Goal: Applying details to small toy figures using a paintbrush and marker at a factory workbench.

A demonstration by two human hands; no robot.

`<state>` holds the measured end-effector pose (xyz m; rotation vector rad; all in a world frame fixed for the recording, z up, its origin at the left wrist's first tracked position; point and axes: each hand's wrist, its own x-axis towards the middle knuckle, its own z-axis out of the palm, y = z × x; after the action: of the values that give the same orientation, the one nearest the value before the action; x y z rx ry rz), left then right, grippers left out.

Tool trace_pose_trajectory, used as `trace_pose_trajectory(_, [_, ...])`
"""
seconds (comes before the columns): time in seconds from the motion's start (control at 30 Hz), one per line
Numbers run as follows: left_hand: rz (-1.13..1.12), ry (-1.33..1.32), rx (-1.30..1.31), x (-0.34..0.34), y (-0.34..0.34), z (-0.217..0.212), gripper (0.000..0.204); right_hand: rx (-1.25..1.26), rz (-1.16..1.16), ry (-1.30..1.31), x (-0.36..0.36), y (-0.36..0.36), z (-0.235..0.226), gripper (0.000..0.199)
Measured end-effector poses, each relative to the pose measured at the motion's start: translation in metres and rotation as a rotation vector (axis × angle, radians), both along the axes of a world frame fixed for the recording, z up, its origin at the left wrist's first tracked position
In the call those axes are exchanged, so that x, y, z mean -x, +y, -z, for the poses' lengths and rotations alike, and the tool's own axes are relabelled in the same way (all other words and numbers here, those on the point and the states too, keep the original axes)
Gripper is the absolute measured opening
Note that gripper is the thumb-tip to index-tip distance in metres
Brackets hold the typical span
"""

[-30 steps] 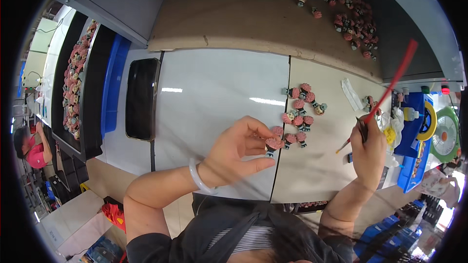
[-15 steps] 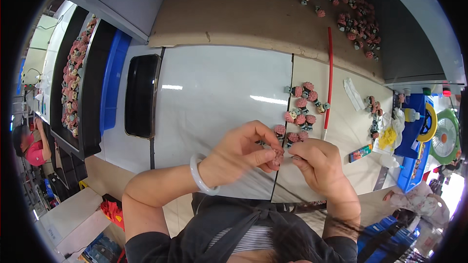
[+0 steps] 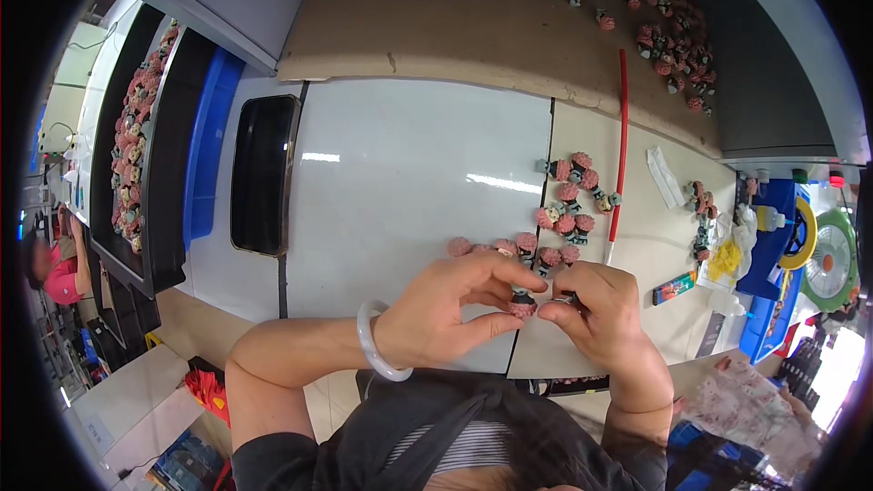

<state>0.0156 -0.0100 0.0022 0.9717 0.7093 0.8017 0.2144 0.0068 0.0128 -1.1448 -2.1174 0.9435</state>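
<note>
My left hand [image 3: 444,304], with a pale bangle [image 3: 372,343] at the wrist, pinches a small pink-topped figurine [image 3: 522,305] between thumb and fingers. Its pink ridged top faces toward me. Close at its right, my right hand [image 3: 601,311] is closed, thumb against bent fingers, on something small and dark that I cannot make out. Just beyond both hands lies a row of similar figurines [image 3: 503,246], partly hidden by my left fingers. Another loose cluster of them [image 3: 566,209] sits farther off, beside a long red stick [image 3: 621,136].
A black phone [image 3: 264,173] lies at the left, near a black tray [image 3: 162,209] of figurines. More figurines [image 3: 668,50] are heaped on the brown shelf [image 3: 436,18]. At right are a white strip [image 3: 665,177], a small colourful packet [image 3: 674,287] and a green fan [image 3: 829,259].
The figurine in my left hand has turned, and its dark part now shows. The left fingers have spread a little. More of the row beyond my hand has come into view.
</note>
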Motion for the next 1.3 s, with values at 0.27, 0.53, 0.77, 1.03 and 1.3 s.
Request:
trace_pose_trajectory(0.27, [-0.053,0.106,-0.143,-0.0022,0.0037,-0.0025,0.036,-0.052,-0.021,-0.085,-0.0021,-0.0003,-0.0027,0.029])
trace_pose_trajectory(0.53, [-0.081,0.25,-0.407,-0.0001,0.0067,-0.0028,0.04,-0.079,-0.088,-0.105,-0.0003,-0.002,-0.0006,0.029])
trace_pose_trajectory(0.77, [-0.099,0.278,-0.43,-0.0008,0.0068,-0.0038,0.041,-0.047,-0.077,-0.157,0.0014,-0.0036,0.0002,0.028])
trace_pose_trajectory(1.03, [-0.098,0.271,-0.455,-0.0008,0.0077,-0.0023,0.041,-0.035,-0.067,-0.159,0.0008,-0.0047,0.0009,0.028])
trace_pose_trajectory(1.3, [-0.099,0.267,-0.465,0.0003,0.009,-0.0014,0.04,0.003,-0.051,-0.136,0.0039,-0.0052,0.0018,0.027])
